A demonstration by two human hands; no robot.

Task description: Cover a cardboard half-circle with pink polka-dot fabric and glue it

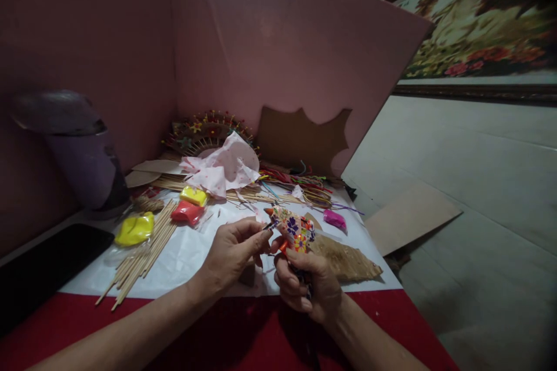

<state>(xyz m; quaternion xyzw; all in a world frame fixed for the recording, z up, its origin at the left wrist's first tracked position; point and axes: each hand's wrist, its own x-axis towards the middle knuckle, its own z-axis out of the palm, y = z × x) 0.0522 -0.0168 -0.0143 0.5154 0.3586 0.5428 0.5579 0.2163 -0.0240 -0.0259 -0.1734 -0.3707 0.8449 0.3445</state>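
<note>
In my right hand (307, 284) is a glue gun (296, 229) with a floral-patterned body and an orange tip; my fingers wrap its handle by the orange trigger. The tip points left, toward my left hand (237, 249). There, thumb and forefinger pinch a small dark piece, close to the nozzle and too small to name. Behind and right of the glue gun lies a piece of brown cardboard (348, 258). A magenta packet (335, 220) sits just beyond it.
Thin wooden sticks (148, 249) lie at left beside yellow (134, 229) and red (187, 213) packets and a black flat device (52, 266). A purple container (87, 162) stands behind. Crumpled pink paper (221, 168), coloured cords (291, 178) and cut cardboard (302, 136) are at the back.
</note>
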